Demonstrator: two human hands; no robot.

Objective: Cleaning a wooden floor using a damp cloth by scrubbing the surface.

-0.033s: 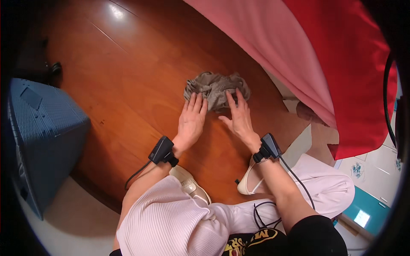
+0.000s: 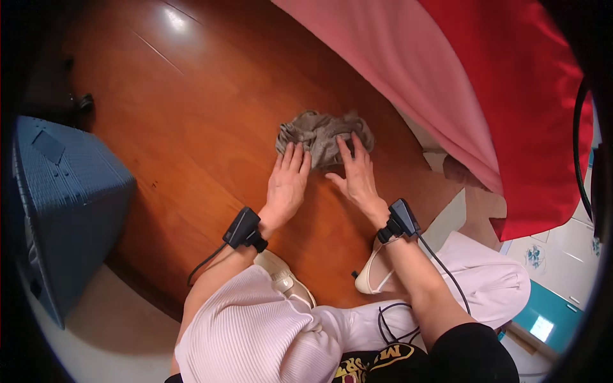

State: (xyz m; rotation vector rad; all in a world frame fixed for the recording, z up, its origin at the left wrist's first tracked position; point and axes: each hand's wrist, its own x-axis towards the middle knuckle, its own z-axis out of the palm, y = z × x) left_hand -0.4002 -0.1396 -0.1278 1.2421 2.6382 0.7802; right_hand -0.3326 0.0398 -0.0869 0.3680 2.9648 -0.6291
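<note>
One cloth (image 2: 321, 142) lies partly under the left hand (image 2: 285, 185) and the right hand (image 2: 359, 183) — both widely open, gripping nothing.

Indoor light was moderate; white glare sat on the brown wooden surface (image 2: 191, 89) up top and teal panel (image 2: 549, 309) lower right; shadow edged the blue box (image 2: 73, 172). Corners were black; outer lines bowed; gray cloth (image 2: 322, 140) looked slightly smeared.

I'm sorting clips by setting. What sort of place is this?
Likely a room in a home: a glossy wooden surface underfoot, red cloth at the right, and what looks like a teal cabinet front near the lower right edge.
</note>
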